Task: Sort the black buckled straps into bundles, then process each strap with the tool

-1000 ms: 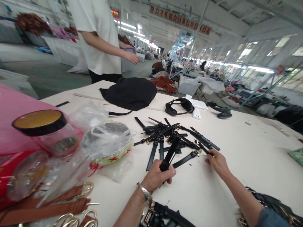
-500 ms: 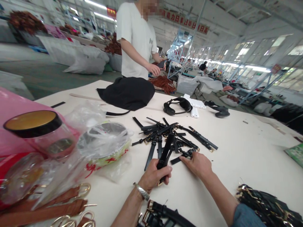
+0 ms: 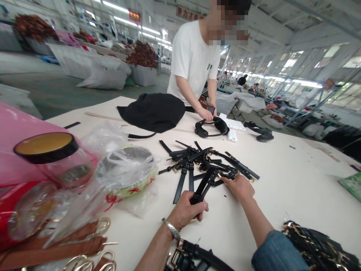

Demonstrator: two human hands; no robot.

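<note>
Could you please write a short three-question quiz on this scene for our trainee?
1. What does the left hand hold?
2. True or false: a silver bracelet is worn on that same arm.
3. Which is nearest the co-worker's hands: (a) the black headset, (b) the gold-topped jar, or (c) the brown straps?

Key: 1: black straps; 2: true; 3: a.

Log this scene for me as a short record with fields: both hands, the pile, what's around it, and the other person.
left hand: holding black straps
right hand: near right edge of the pile, grip unclear
pile: more black straps, jumbled on the table
left of pile: plastic-wrapped bowl, jar with gold lid
beyond pile: black cloth, headset
other person: across the table, hands close to the headset
</note>
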